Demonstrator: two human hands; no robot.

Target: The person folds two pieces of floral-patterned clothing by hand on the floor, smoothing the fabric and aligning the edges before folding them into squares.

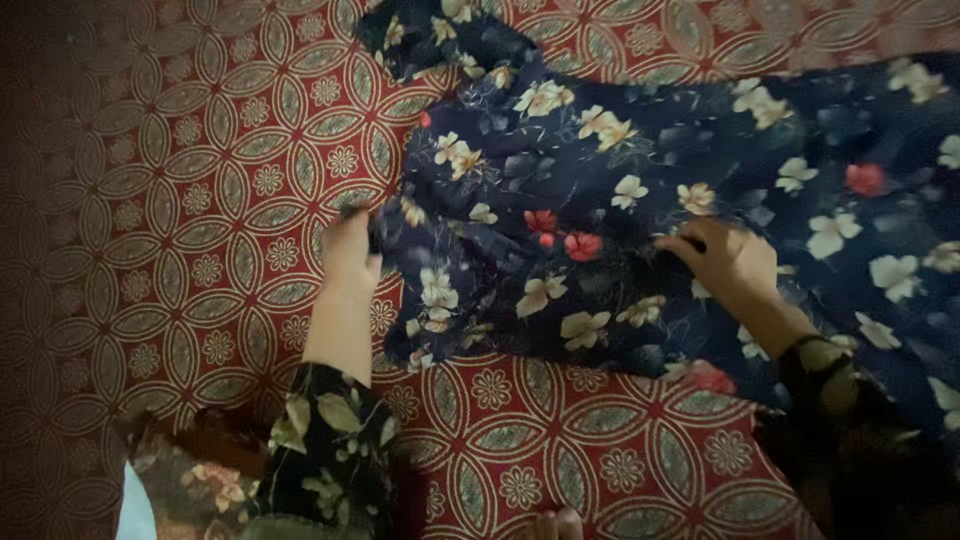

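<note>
Both hands work on a dark navy floral garment (640, 200) spread flat over a red patterned carpet (180, 200). At the very bottom edge of the view, toes (556, 524) peek in, resting on the carpet, and beside them to the left a dark sleeve with pale leaf print (325, 440) covers the left forearm, with a bit of lighter flowered cloth (190, 480) bunched below it in the corner. Above that sleeve, the left hand (350, 250) is closed in a pinch on the garment's left edge, fingers curled around the fabric where it meets the carpet. Across from it, the right hand (722, 258) lies on top of the cloth near the middle of the garment, fingers bent and pressing down into a small fold; whether it actually grips the fabric or only presses it cannot be told. Its wrist comes out of a dark cuff (825, 365) at the lower right. Between the two hands the fabric is creased and partly doubled over, showing cream blossoms and a cluster of red flowers (562, 235). Farther off, the garment stretches smoothly to the right edge of the view, while a narrower part of it, perhaps a sleeve (440, 40), runs up toward the top. Beyond that, the carpet's repeating pattern of cream petal shapes and rosettes fills the rest of the floor.
</note>
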